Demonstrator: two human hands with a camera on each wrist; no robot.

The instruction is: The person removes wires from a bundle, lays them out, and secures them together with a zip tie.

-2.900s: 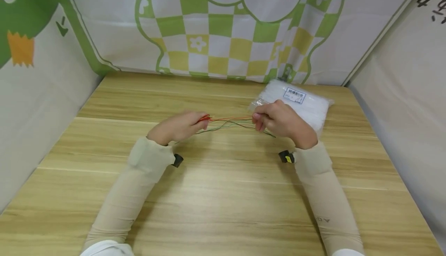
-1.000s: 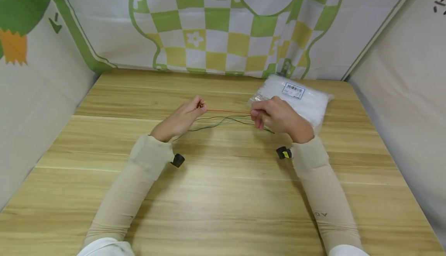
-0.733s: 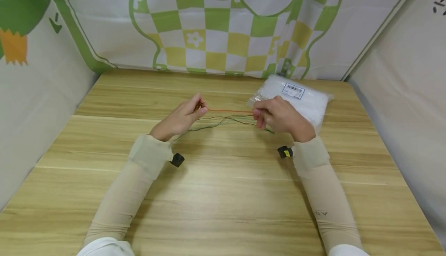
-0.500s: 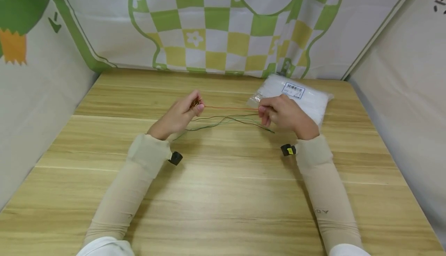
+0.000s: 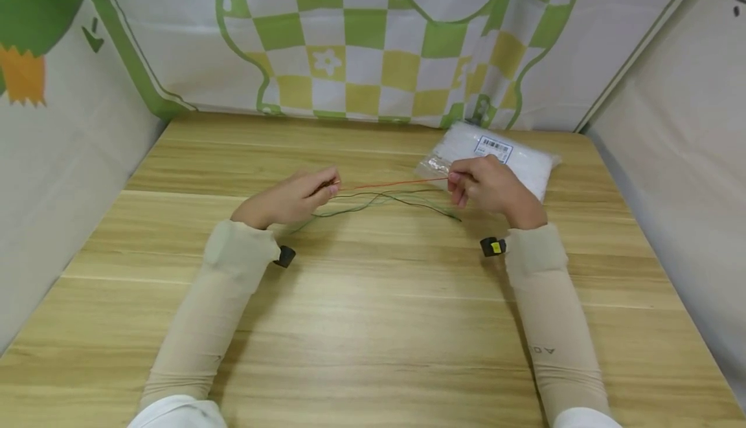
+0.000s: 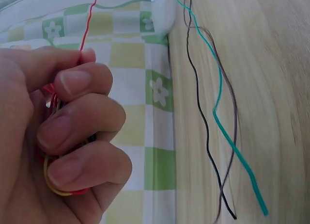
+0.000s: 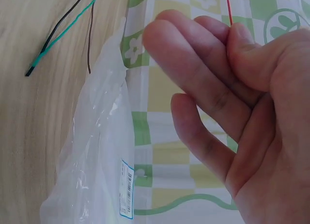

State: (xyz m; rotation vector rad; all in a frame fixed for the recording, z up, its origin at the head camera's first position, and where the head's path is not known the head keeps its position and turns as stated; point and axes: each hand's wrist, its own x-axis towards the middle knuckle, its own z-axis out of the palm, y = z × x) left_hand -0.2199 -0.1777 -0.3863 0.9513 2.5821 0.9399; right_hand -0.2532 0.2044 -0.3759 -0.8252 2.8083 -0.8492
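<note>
A red wire [image 5: 393, 184] stretches between both hands above the table. My left hand [image 5: 291, 198] curls its fingers round a small bundle of wires; red and yellow loops show under the fingers in the left wrist view. My right hand [image 5: 492, 185] pinches the red wire's other end between thumb and index finger, the remaining fingers loosely bent. Beneath the red wire, loose wires lie crossed on the table: a black one [image 6: 198, 95], a green one [image 6: 220, 83] and a brown one [image 6: 235, 107]. What else the left fist hides cannot be seen.
A clear plastic bag of white contents with a barcode label [image 5: 527, 166] lies at the back right, just behind the right hand. Patterned fabric [image 5: 361, 59] hangs behind the wooden table [image 5: 373, 337], and pale fabric stands on both sides.
The right hand has moved right, away from the left hand, and the left hand has lowered. Earlier several wires spanned the hands; now a single red one does. The green and dark wires lie below.
</note>
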